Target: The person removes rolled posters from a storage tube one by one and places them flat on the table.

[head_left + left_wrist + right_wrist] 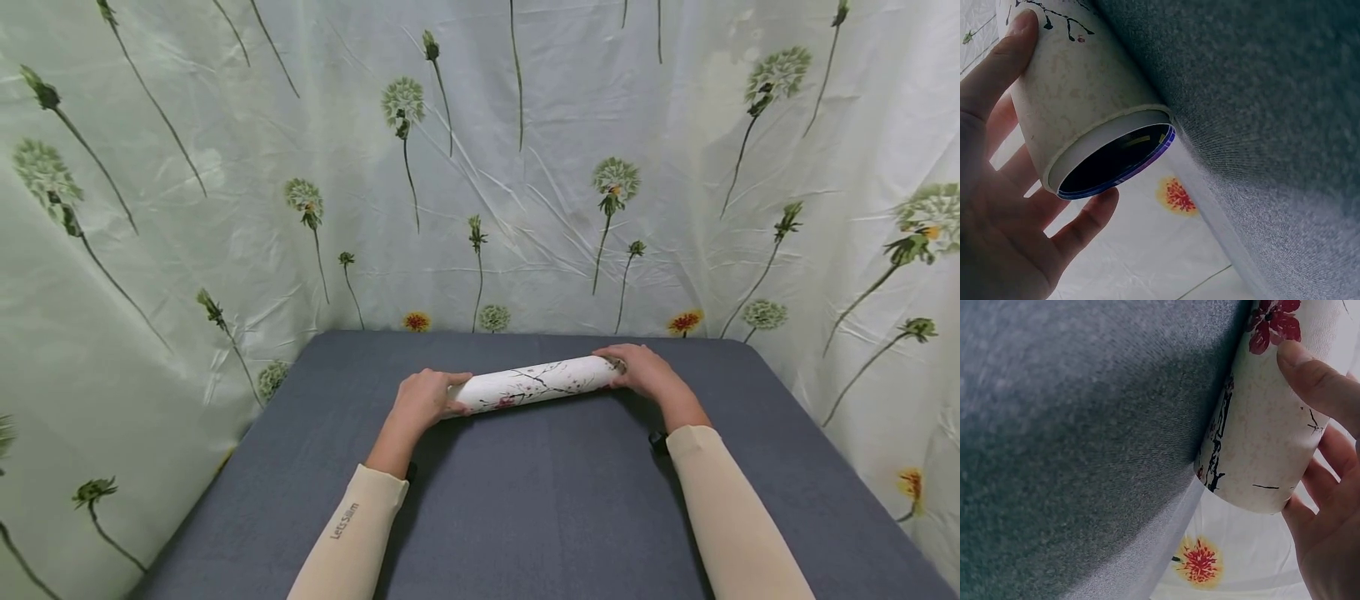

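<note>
A white wallpaper roll (536, 385), printed with dark branches and red blossoms, lies across the far half of the grey table, its right end slightly farther back. At its left end, my left hand (426, 397) grips it, thumb (1019, 40) on the near side and fingers round the far side. That end, in the left wrist view, shows a dark opening with a blue rim (1147, 161). My right hand (643, 371) holds the other end, with the thumb (1310, 372) by a red flower and the fingers behind. The fingers' far contact is partly hidden by the roll.
The grey cloth-covered table (495, 517) has rounded far corners. Behind it and along both sides hangs a pale curtain (525, 208) printed with dandelions, close to the table's edges. Both forearms, in cream sleeves (727, 508), reach over the near part of the table.
</note>
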`<state>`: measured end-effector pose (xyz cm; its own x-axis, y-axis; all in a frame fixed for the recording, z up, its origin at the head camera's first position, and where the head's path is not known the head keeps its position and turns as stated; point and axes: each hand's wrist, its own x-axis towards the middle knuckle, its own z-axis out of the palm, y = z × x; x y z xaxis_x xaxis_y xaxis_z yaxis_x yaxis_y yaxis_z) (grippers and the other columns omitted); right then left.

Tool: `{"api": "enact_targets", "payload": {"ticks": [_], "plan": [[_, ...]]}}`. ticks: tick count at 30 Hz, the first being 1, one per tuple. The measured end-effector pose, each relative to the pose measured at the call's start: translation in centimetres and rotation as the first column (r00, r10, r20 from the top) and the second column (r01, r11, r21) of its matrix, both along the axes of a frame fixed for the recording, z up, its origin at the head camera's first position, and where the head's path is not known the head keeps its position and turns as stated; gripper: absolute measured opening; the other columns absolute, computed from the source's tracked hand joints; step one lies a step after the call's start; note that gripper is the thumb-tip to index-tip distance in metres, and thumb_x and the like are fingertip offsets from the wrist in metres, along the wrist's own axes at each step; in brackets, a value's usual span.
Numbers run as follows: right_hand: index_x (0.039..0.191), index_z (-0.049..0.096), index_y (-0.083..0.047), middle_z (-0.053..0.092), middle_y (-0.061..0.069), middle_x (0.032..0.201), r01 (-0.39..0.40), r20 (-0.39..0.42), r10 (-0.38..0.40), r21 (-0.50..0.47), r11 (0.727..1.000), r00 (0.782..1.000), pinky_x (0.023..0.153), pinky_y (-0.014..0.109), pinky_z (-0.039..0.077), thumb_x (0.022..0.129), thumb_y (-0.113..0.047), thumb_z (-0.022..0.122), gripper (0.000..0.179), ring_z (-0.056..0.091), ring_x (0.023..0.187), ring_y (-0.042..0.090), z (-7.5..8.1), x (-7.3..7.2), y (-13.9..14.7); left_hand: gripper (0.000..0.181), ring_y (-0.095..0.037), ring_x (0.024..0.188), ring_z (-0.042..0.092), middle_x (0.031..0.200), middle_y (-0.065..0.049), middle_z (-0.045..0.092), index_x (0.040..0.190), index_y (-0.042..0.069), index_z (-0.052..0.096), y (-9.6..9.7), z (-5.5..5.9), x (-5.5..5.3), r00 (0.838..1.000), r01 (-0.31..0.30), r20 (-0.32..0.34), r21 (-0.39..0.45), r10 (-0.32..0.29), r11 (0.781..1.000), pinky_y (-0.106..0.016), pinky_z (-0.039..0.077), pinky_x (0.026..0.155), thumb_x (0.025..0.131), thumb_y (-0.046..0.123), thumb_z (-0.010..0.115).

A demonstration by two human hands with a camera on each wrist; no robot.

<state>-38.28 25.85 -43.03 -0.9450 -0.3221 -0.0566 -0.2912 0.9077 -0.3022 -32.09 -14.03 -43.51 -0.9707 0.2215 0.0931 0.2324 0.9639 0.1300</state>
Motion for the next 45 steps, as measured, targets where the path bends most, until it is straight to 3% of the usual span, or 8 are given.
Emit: {"api": "enact_targets", "payload": {"ticks": [8,14,17,22,26,31,38,45], "plan": [[0.155,0.055,-0.009,0.051,0.026,0.159,-0.042,-0.029,0.041,-0.046,0.998,0.999,0.125,0.071,0.019,0.093,-0.007,0.080,0.066,0.040,0.150,0.051,-0.1,-0.2,0.4,0.069,-0.032,0.107,0.074,0.132,-0.011,0.076,0.143,0.040,0.067,0.2,0.0,0.1,1.000,0.003,-0.027,-0.007,-0.003,1.000,-0.047,0.059,0.077,0.079,0.056,0.088],[0.159,0.049,-0.008,0.044,0.029,0.163,-0.028,-0.060,0.028,-0.003,1.000,0.998,0.124,0.072,0.021,0.095,-0.012,0.078,0.070,0.035,0.153,0.053,0.2,0.6,-1.2,0.069,-0.031,0.106,0.075,0.132,-0.010,0.076,0.143,0.041,0.067,0.3,-0.1,0.2,1.000,-0.005,-0.021,-0.016,0.005,1.000,-0.045,0.059,0.074,0.079,0.057,0.087],[0.164,0.040,-0.009,0.037,0.029,0.167,-0.038,-0.045,0.033,-0.126,0.991,0.998,0.122,0.073,0.024,0.098,-0.020,0.076,0.076,0.031,0.155,0.054,0.6,1.5,-3.1,0.069,-0.031,0.104,0.075,0.131,-0.010,0.077,0.144,0.040,0.067,0.2,-0.1,0.2,1.000,-0.008,-0.019,-0.023,0.008,1.000,-0.044,0.058,0.072,0.079,0.057,0.087],[0.169,0.031,-0.015,0.033,0.022,0.172,-0.043,0.016,0.053,-0.366,0.929,0.998,0.118,0.070,0.034,0.101,-0.032,0.073,0.081,0.034,0.155,0.051,1.6,2.7,-7.6,0.069,-0.031,0.103,0.075,0.130,-0.011,0.077,0.143,0.040,0.067,0.2,0.2,0.2,0.999,-0.009,-0.039,-0.021,0.008,1.000,-0.044,0.058,0.071,0.079,0.057,0.087],[0.168,0.035,-0.019,0.038,0.019,0.171,-0.062,0.035,0.083,-0.407,0.911,0.996,0.117,0.066,0.038,0.099,-0.034,0.076,0.081,0.039,0.154,0.047,1.8,3.3,-11.4,0.069,-0.032,0.106,0.074,0.132,-0.011,0.076,0.144,0.041,0.066,0.2,0.3,0.2,1.000,-0.021,-0.022,-0.015,0.021,1.000,-0.046,0.059,0.075,0.080,0.056,0.087],[0.164,0.044,-0.023,0.046,0.014,0.167,-0.096,0.061,0.138,-0.448,0.889,0.989,0.117,0.063,0.041,0.098,-0.031,0.078,0.075,0.044,0.152,0.043,0.9,4.1,-15.0,0.068,-0.032,0.107,0.074,0.136,-0.010,0.075,0.144,0.041,0.066,0.3,0.2,0.1,1.000,-0.022,0.015,-0.015,0.022,1.000,-0.047,0.060,0.081,0.081,0.056,0.086],[0.159,0.052,-0.021,0.053,0.012,0.162,-0.100,0.047,0.138,-0.466,0.879,0.989,0.127,0.069,0.020,0.096,-0.031,0.080,0.070,0.021,0.160,0.054,-0.1,4.5,-17.2,0.068,-0.032,0.101,0.074,0.134,-0.010,0.076,0.145,0.041,0.066,0.4,0.0,0.1,1.000,-0.002,0.001,-0.014,0.002,1.000,-0.045,0.059,0.075,0.082,0.057,0.085],[0.153,0.059,-0.020,0.061,0.007,0.156,-0.162,-0.046,0.156,-0.359,0.919,0.987,0.131,0.064,0.011,0.095,-0.034,0.081,0.065,0.053,0.148,0.034,-0.8,4.2,-18.4,0.067,-0.031,0.091,0.073,0.127,-0.012,0.078,0.144,0.041,0.066,0.1,0.0,0.1,1.000,-0.004,-0.016,-0.022,0.004,1.000,-0.044,0.057,0.069,0.082,0.058,0.084]]}}
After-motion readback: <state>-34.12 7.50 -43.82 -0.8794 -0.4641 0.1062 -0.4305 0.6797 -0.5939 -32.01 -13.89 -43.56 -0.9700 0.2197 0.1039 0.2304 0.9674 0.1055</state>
